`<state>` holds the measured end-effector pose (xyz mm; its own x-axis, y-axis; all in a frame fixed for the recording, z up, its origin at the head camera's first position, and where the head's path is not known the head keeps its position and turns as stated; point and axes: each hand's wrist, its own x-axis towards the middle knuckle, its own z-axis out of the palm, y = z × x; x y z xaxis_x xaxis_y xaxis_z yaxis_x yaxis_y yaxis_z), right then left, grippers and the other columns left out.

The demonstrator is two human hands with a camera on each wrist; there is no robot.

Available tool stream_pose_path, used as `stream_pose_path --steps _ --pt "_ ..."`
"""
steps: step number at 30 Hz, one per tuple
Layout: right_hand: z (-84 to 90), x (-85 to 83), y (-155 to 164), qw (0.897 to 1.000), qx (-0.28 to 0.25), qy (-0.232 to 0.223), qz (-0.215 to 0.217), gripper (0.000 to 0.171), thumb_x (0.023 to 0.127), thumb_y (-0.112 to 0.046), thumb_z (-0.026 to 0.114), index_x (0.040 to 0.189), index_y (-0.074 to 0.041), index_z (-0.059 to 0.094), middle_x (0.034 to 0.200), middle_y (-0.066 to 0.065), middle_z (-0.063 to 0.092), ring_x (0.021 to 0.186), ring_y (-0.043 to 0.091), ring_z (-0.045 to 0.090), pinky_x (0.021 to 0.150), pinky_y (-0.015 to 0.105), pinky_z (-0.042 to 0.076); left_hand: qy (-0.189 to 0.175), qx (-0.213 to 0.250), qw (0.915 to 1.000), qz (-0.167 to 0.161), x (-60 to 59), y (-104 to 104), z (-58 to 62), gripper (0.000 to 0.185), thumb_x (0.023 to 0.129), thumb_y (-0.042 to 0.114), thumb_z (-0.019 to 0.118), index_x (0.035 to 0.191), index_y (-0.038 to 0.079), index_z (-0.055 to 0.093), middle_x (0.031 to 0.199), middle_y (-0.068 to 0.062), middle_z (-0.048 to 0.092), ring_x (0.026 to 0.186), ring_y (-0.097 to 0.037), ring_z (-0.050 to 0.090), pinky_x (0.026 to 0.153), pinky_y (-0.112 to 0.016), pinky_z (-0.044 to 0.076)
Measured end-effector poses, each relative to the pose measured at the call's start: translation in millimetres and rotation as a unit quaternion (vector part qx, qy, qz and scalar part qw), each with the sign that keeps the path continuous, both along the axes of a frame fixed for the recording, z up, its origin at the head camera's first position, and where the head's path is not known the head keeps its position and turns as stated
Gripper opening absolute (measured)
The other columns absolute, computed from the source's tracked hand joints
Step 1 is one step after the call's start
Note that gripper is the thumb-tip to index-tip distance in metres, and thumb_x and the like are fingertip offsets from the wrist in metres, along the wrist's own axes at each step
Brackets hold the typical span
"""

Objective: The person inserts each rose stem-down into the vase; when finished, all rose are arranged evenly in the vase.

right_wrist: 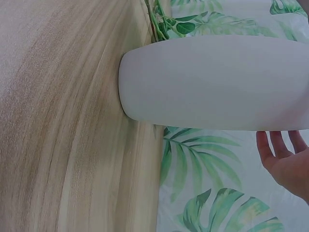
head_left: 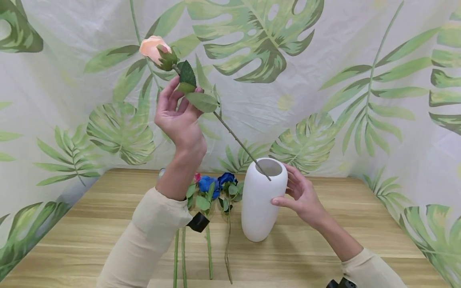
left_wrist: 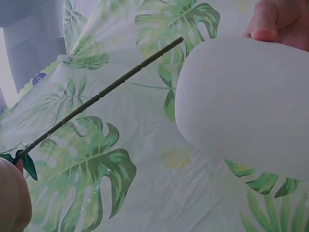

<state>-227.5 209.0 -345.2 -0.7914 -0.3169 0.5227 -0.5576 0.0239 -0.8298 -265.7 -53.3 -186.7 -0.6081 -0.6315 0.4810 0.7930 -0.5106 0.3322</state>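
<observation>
My left hand (head_left: 181, 120), raised at the upper left, pinches a peach artificial rose (head_left: 155, 48) just below its bloom, among the green leaves (head_left: 202, 102). The thin stem slants down to the right. Its lower end overlaps the mouth of a white vase (head_left: 261, 208) in the head view; in the left wrist view the stem tip (left_wrist: 179, 40) shows just outside the vase's end. Upright on the table stands the vase, and my right hand (head_left: 302, 196) holds it, thumb at the front and fingers along the far right side. Fingertips meet its wall in the right wrist view.
Blue roses (head_left: 209, 186) lie on the wooden table (head_left: 119, 224) left of the vase, their stems (head_left: 210, 256) pointing toward me. A small pink bloom (head_left: 197, 177) peeks out beside my left forearm. Behind the table hangs a leaf-patterned cloth (head_left: 248, 108).
</observation>
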Motion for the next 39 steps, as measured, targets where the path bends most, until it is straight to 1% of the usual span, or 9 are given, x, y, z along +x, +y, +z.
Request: stream_pose_path --steps 5,13,17,19,24,27,33,37,39 --pt "-0.8 0.0 0.1 1.000 0.002 0.000 -0.003 0.078 0.079 0.007 0.084 0.148 0.001 0.046 0.135 -0.003 0.063 0.115 0.016 0.066 0.093 0.026 0.058 0.002 0.005 1.0000 0.001 -3.6 6.7 4.5 0.043 0.081 -0.026 0.071 0.116 0.000 0.073 0.087 -0.011 0.068 0.069 -0.021 0.070 0.054 -0.026 0.059" --pt "0.1 -0.1 0.3 1.000 0.002 0.008 -0.006 0.078 0.079 0.008 0.084 0.148 0.002 0.046 0.135 -0.002 0.063 0.114 0.016 0.066 0.092 0.026 0.058 0.024 0.040 0.9986 -0.024 -5.5 14.6 11.5 0.039 0.084 -0.028 0.065 0.114 -0.003 0.071 0.087 -0.015 0.065 0.066 -0.024 0.067 0.057 -0.028 0.060" --pt "0.7 0.1 0.1 1.000 0.003 0.007 -0.006 0.078 0.079 0.008 0.084 0.147 0.003 0.046 0.135 -0.001 0.063 0.114 0.016 0.066 0.091 0.026 0.058 0.027 0.035 0.9988 -0.020 -5.6 19.6 10.2 0.038 0.084 -0.029 0.065 0.113 -0.005 0.070 0.088 -0.015 0.063 0.065 -0.024 0.065 0.064 -0.031 0.063" --pt "1.0 0.1 -0.1 1.000 0.004 0.006 -0.007 0.079 0.079 0.008 0.084 0.147 0.003 0.046 0.135 0.000 0.063 0.113 0.016 0.067 0.091 0.026 0.058 0.032 0.031 0.9988 -0.022 -6.4 22.9 8.5 0.038 0.084 -0.029 0.065 0.114 -0.006 0.070 0.088 -0.015 0.063 0.064 -0.023 0.063 0.071 -0.035 0.065" --pt "1.9 0.6 -0.9 1.000 0.005 0.000 -0.010 0.079 0.079 0.008 0.084 0.148 0.002 0.046 0.137 0.011 0.062 0.113 0.017 0.067 0.091 0.026 0.058 0.044 -0.003 0.9990 -0.003 -9.4 31.6 0.9 0.042 0.080 -0.031 0.067 0.114 -0.007 0.069 0.089 -0.013 0.065 0.064 -0.021 0.063 0.078 -0.038 0.066" --pt "1.8 0.5 -0.7 1.000 0.006 -0.001 -0.010 0.078 0.079 0.007 0.084 0.148 0.002 0.046 0.138 0.015 0.061 0.113 0.017 0.067 0.091 0.026 0.058 0.050 -0.028 0.9982 0.016 -11.4 37.4 -4.4 0.044 0.077 -0.033 0.068 0.114 -0.008 0.069 0.088 -0.012 0.065 0.063 -0.020 0.063 0.076 -0.037 0.065" --pt "1.0 -0.2 0.3 1.000 0.008 0.002 -0.011 0.078 0.079 0.007 0.084 0.148 0.003 0.046 0.138 0.017 0.060 0.114 0.018 0.067 0.091 0.026 0.058 0.061 -0.068 0.9948 0.045 -13.7 47.1 -11.5 0.045 0.075 -0.034 0.068 0.114 -0.011 0.068 0.087 -0.008 0.065 0.062 -0.017 0.065 0.077 -0.039 0.066" --pt "0.9 -0.8 0.5 1.000 0.009 0.004 -0.010 0.079 0.080 0.006 0.084 0.148 0.003 0.045 0.140 0.022 0.059 0.115 0.018 0.067 0.092 0.027 0.058 0.069 -0.087 0.9916 0.067 -13.8 52.5 -13.8 0.044 0.076 -0.033 0.067 0.115 -0.013 0.066 0.087 -0.005 0.066 0.063 -0.016 0.067 0.076 -0.040 0.066" --pt "0.9 -0.8 0.5 1.000 0.009 0.002 -0.010 0.079 0.080 0.006 0.084 0.148 0.003 0.045 0.141 0.023 0.058 0.115 0.018 0.066 0.092 0.027 0.058 0.073 -0.094 0.9903 0.072 -13.9 55.4 -15.0 0.042 0.077 -0.032 0.065 0.115 -0.014 0.065 0.087 -0.004 0.067 0.064 -0.016 0.068 0.074 -0.038 0.066"
